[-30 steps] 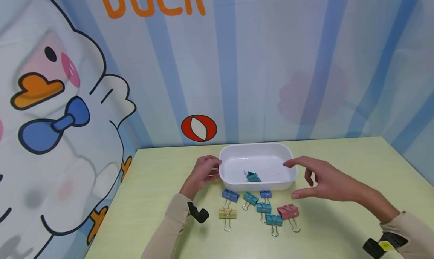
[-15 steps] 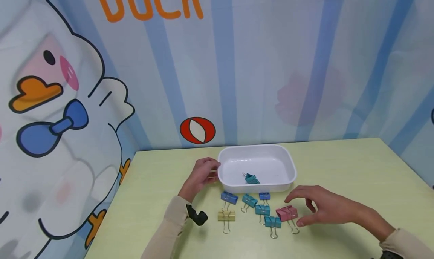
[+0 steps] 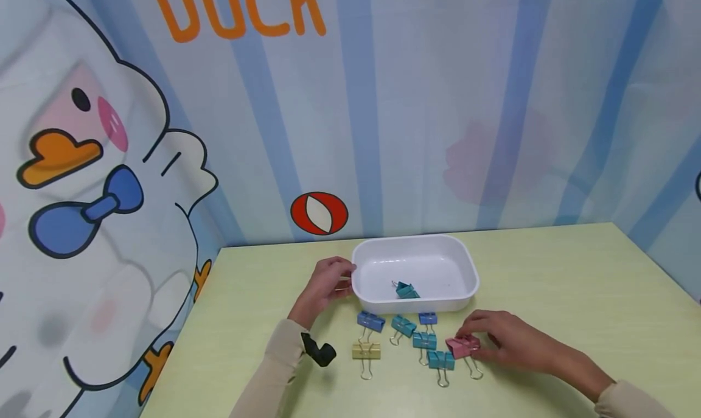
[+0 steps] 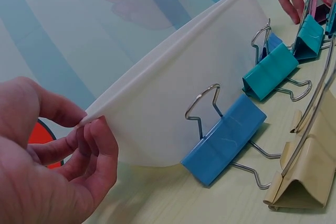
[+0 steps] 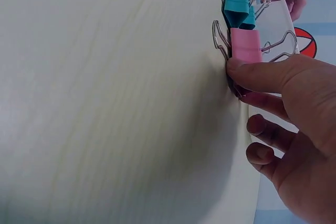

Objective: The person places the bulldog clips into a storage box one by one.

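My left hand (image 3: 327, 282) pinches the left rim of a white tray (image 4: 173, 87), thumb and fingertips meeting on its edge. Inside the tray lies one teal binder clip (image 3: 406, 291). At the right, my right hand (image 3: 512, 342) holds a pink binder clip (image 5: 245, 44) by its end between thumb and index finger; the other fingers are bent and apart from it. The pink clip is on the table, its wire handles sticking out. Closest to the left hand on the table are a blue binder clip (image 4: 224, 139) and a yellow binder clip (image 4: 307, 161).
In front of the tray lie several more clips, among them a teal clip (image 3: 403, 325), a small blue clip (image 3: 428, 318) and another teal clip (image 3: 440, 361). A printed cloth backdrop (image 3: 405, 101) stands behind the pale table (image 3: 575, 284).
My right hand has come down from beside the tray's right rim to the pink binder clip and taken hold of it. The left hand has stayed on the tray.
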A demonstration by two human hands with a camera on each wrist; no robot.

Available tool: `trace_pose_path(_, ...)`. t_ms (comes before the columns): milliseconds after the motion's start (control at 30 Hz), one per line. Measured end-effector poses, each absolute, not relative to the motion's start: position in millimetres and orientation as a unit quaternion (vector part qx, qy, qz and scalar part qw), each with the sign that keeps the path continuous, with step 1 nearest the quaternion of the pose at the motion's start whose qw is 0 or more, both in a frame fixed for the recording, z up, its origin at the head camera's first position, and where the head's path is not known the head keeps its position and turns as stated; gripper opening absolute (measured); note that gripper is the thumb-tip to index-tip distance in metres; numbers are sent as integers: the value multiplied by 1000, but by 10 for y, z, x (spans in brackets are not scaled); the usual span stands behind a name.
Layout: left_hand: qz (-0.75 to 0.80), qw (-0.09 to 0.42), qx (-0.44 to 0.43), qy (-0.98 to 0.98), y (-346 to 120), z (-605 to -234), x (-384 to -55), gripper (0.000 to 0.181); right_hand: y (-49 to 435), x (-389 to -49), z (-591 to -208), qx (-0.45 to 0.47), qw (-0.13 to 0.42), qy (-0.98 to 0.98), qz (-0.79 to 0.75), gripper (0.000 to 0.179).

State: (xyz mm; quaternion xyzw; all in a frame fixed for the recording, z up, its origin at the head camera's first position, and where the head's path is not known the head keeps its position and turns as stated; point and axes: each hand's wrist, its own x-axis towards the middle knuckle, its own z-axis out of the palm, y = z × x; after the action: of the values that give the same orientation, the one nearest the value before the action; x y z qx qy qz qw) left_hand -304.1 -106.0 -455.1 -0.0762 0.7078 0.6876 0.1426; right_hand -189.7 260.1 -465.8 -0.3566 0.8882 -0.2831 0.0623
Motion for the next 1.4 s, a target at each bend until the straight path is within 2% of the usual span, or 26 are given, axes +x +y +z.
trace_pose_path(200,688,141,-80,707,-1062,-4546,-3041,23,2610,-1881,-4671,-380,24,884,-273,25)
trace_pose_path(500,688,142,-81,707,-1056,-4548,-3033,24,2622,-1875,-4620,-381,29,880,-281,24)
trace_pose_path(667,687,142,-78,708,-1059,-4540,-3023,24,2616,-1885,-4510,-398,2,874,-278,25)
trace_pose_path(833,686,143,-79,709,-1061,-4537,-3021,25,2607,-1907,-4312,-417,-34,867,-271,26)
trace_pose_path(1067,692,142,-80,704,-1049,-4541,-3034,22,2614,-1981,-3920,-395,-55,887,-234,33)
trace_pose_path(1400,684,135,-93,711,-1034,-4545,-3041,23,2588,-2247,-3443,-369,-88,905,-192,34)
